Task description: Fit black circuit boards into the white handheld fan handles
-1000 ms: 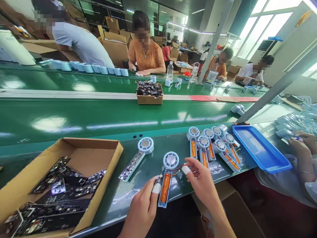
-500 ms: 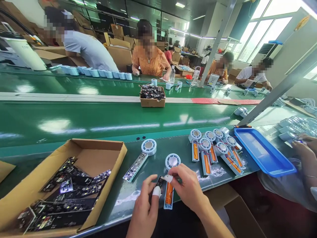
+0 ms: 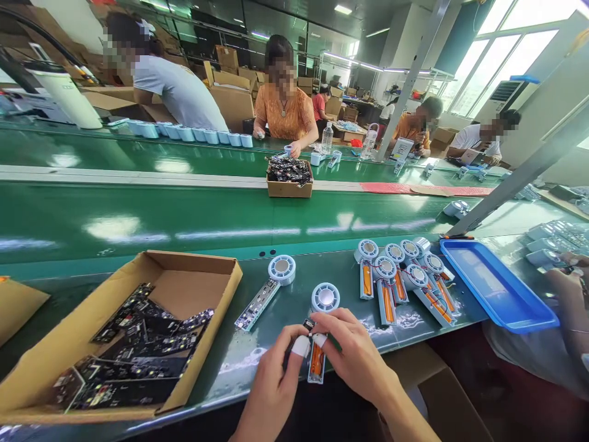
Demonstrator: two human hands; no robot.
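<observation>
board [image 3: 308,323], small and dark: gripped by left hand [image 3: 277,372]; right hand [image 3: 358,354], holding red wire aside a second ago, now closes fingers at its end, contents hidden; work thus centres over the round-headed housing's [image 3: 326,298] near half. farther right of that housing: wired units [image 3: 385,268].

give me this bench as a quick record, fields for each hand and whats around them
left hand: grips a dark circuit board
right hand: at the board's end; whatever it pinches is hidden
under the hands: light-blue unit with round head and orange strip
to the left: cardboard box holding dark boards
to the right: clustered units, blue tray
</observation>
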